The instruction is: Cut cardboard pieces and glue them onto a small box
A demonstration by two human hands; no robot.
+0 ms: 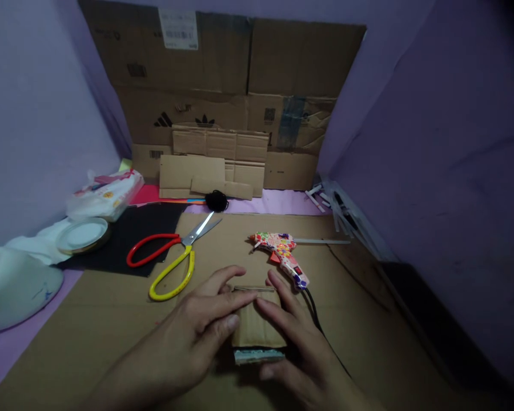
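A small cardboard piece (pixel 259 325) with a pale blue-green strip (pixel 259 357) along its near edge lies between my hands. My left hand (pixel 205 319) has its index finger laid across the top of the piece near its far edge, thumb on the left side. Along the right side rests my right hand (pixel 293 331), its index fingertip on the top and its thumb near the lower right corner. Both hands hold the piece from either side. Just beyond my right hand lies a flower-patterned glue gun (pixel 282 251) with a glue stick in its back.
Scissors (pixel 175 251) with red and yellow handles lie open at left, near black paper (pixel 132 228), a round lid (pixel 83 234) and a pale bowl (pixel 17 291). Black yarn (pixel 216 200) sits behind. Cardboard sheets (pixel 223 74) stand at the back. Glue sticks (pixel 355 217) lie right.
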